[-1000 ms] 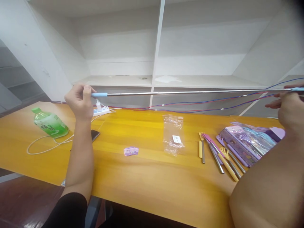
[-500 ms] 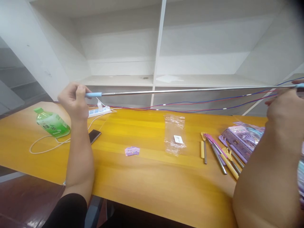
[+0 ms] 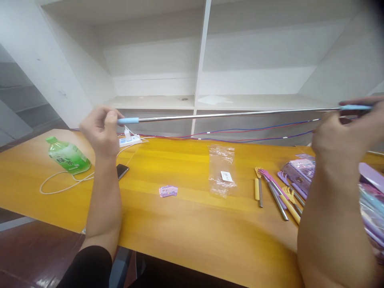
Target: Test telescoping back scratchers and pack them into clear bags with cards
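Above the table I hold an extended telescopic back scratcher (image 3: pixel 210 116), a thin metal rod with light blue ends, nearly level between my hands. My left hand (image 3: pixel 100 126) is closed around its left blue end. At the right, the fingers of my right hand (image 3: pixel 339 132) grip the other blue end, whose tip is partly hidden by the hand. Below my right hand lie several loose back scratchers (image 3: pixel 279 192) with yellow, pink and purple parts. Packaged ones in purple and clear wrapping (image 3: pixel 300 170) are heaped beside them, partly behind my right forearm.
A clear plastic bag (image 3: pixel 220 164) and small purple cards (image 3: pixel 168 191) lie on the wooden table (image 3: pixel 180 228). To the left are a green bottle (image 3: pixel 68 155), a phone (image 3: pixel 122 171) and a power strip (image 3: pixel 132 141). White shelving (image 3: pixel 156 101) stands behind.
My right hand has moved left, and my left hand slightly right. The rod between them now spans a shorter length, and the right blue end shows more fully.
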`<act>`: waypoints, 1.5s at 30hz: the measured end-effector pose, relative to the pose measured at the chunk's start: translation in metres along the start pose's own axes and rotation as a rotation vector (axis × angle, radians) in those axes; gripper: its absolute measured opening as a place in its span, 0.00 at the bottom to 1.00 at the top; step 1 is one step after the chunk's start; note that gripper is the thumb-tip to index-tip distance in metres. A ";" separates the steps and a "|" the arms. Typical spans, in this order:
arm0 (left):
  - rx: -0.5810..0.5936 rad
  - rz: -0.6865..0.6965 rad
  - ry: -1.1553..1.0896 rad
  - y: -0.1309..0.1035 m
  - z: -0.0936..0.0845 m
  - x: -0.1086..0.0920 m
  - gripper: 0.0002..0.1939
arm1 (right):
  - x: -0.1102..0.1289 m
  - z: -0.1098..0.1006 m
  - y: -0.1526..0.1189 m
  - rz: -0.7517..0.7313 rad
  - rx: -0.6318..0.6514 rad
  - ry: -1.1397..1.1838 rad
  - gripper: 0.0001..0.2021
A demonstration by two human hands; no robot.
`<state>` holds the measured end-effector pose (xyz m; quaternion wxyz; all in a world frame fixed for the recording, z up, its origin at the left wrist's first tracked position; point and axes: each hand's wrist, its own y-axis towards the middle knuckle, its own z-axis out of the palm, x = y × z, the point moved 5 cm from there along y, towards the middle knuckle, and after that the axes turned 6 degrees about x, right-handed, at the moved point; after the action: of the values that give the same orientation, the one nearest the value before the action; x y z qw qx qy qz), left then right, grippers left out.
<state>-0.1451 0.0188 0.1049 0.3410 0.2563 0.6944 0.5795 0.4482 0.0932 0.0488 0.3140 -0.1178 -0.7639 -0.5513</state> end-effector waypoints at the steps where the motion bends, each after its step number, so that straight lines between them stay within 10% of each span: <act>1: 0.049 0.002 0.016 -0.002 0.008 -0.009 0.12 | 0.015 0.004 -0.010 0.053 0.035 -0.011 0.19; 7: 0.063 -0.043 0.149 -0.012 0.028 -0.038 0.12 | 0.080 0.022 -0.056 0.010 0.268 0.098 0.13; 29: 0.072 -0.107 0.135 -0.019 0.042 -0.054 0.10 | 0.097 0.008 -0.074 -0.041 0.260 0.108 0.16; 37: 0.229 -0.087 0.004 -0.055 0.094 -0.086 0.10 | 0.138 0.004 -0.113 -0.229 0.380 0.159 0.15; 45: 0.264 -0.193 -0.123 -0.065 0.106 -0.075 0.11 | 0.142 -0.009 -0.103 -0.294 0.365 0.104 0.15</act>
<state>-0.0127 0.0164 0.0439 0.4005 0.2659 0.7637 0.4310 0.2873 0.0234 0.0576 0.2854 0.0822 -0.8425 -0.4494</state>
